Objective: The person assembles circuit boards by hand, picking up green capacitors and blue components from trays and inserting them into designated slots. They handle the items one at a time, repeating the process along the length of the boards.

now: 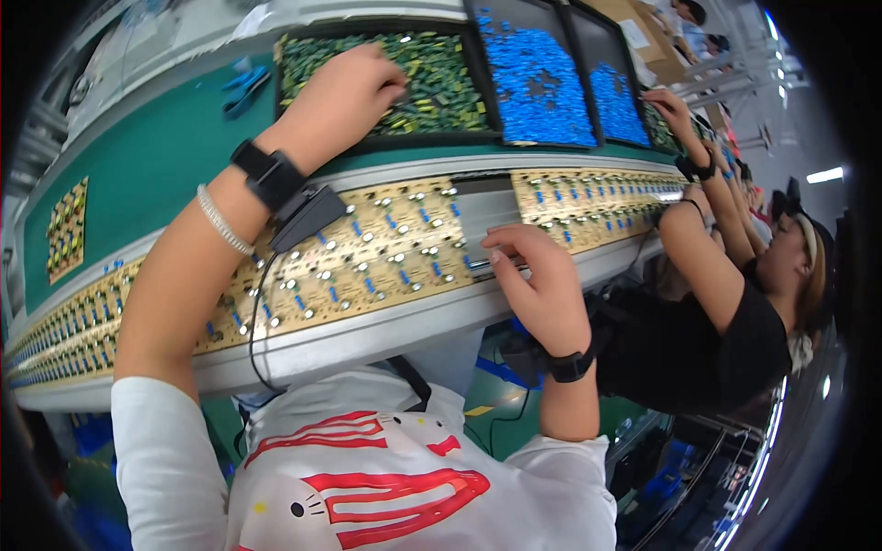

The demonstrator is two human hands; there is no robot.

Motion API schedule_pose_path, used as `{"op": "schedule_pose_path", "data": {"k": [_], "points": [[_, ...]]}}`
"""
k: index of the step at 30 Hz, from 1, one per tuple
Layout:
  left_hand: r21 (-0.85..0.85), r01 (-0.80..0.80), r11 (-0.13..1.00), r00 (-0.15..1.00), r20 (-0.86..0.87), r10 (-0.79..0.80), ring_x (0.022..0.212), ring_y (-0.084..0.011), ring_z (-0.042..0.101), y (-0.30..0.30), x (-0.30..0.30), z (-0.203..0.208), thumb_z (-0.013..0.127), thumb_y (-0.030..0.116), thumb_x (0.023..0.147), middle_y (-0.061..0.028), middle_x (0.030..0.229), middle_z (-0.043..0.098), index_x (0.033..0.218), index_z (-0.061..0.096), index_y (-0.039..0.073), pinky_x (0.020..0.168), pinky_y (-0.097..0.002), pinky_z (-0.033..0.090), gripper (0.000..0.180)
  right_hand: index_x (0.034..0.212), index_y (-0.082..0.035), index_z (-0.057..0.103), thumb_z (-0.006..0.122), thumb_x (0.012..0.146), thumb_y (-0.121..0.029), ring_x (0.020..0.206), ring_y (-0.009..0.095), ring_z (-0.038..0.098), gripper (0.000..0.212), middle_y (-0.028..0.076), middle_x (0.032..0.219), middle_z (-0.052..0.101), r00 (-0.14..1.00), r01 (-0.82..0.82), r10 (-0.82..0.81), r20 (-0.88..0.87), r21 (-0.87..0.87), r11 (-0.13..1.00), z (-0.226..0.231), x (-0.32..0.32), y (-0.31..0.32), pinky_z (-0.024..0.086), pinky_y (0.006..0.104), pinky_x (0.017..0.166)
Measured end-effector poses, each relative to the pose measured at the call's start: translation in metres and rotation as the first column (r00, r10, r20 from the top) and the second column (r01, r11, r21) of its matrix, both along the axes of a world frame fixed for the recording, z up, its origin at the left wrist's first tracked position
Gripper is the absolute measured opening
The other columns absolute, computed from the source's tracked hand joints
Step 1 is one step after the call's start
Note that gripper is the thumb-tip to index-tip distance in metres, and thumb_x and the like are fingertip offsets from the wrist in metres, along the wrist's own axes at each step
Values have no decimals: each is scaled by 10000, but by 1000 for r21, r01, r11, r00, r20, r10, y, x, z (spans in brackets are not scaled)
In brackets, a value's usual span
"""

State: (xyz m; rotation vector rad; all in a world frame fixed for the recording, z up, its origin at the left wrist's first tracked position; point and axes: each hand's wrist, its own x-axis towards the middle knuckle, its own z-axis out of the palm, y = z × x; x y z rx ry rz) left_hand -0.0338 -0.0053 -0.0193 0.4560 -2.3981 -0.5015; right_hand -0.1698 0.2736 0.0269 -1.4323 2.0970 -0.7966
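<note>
Using the silver metal conveyor as landmark: beyond it, my left grip is over one black tray of small green components; I cannot tell whether it is clamped. Two black trays of blue components also stand beyond. Above the conveyor, my right grip is beside one open gap between tan circuit-board panels; I cannot tell its closure. Bare green counter lies beyond the conveyor's left part.

No lettering or numbers can be read. A white label is seen toward the left edge of a box, but any print on it is apparently too small to be made out.
</note>
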Motion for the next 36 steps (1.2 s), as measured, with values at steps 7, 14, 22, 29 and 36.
{"op": "schedule_pose_path", "data": {"k": [7,14,22,29,36], "points": [[101,17,995,1000,21,-19,924,-368,619,4,-1,6,621,45,877,-164,968,620,981,684,7,809,-434,512,127,1366,18,507,600,909,-129,1291,414,476,490,254,1379,529,609,375,-462,-644,-279,884,-49,-89,61,395,449,1071],[210,-27,977,998,62,14,923,-351,627,10,-1,15,655,36,861,-145,952,638,976,678,17,792,-422,511,119,1497,62,309,503,880,-148,1354,478,402,680,327,1460,428,656,641,-659,-369,-188,744,-50,-136,65,328,480,1130],[129,32,991,999,28,-36,849,-263,626,10,1,23,688,7,847,-108,887,632,968,690,28,724,-352,519,123,1490,58,319,506,861,-138,1253,473,489,685,306,1302,568,734,564,-584,-347,-168,808,-39,-109,61,333,550,1084],[452,236,860,963,11,-270,833,-196,647,56,8,59,701,77,869,-93,903,690,976,707,19,759,-317,513,123,1482,66,335,545,854,-155,1078,431,575,698,259,1140,633,791,413,-415,-450,-109,904,-23,-79,64,370,542,1010],[548,248,799,898,180,-402,918,-189,659,84,30,64,676,78,892,-76,941,712,991,702,21,840,-323,514,117,1379,11,512,636,896,-238,1050,408,598,557,234,1148,648,842,287,-294,-453,-86,954,8,-86,37,472,456,913]]}}
